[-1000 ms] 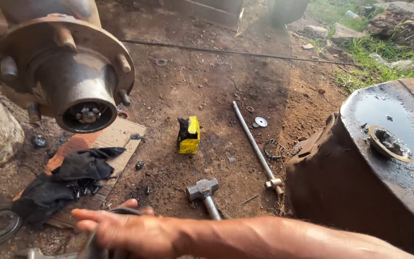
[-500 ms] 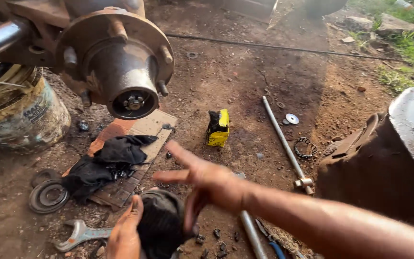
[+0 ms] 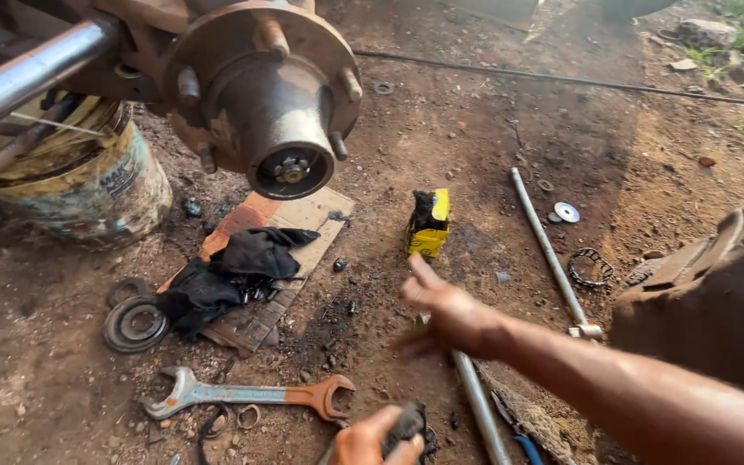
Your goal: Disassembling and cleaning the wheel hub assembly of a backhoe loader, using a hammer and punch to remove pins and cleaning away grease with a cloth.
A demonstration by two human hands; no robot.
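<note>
Where dirt lies bare — yellow box (image 3: 429,224) upright beyond hands (image 3: 445,314)

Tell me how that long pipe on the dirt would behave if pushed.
The pipe looks like rigid metal, so it likely stays stiff. Being round, it may roll sideways, though the fitting at its near end and the rough dirt could check that. It probably feels heavy.

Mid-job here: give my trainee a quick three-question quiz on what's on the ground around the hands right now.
1. True or false: the open-ended wrench lies on the cardboard.
2. What does the left hand hold?
3. The yellow box stands: A) inside the bucket B) on bare dirt beyond the right hand C) on the wheel hub

Key: 1 false, it lies on dirt; 2 a dark, greasy object, kind unclear; 3 B.
</note>
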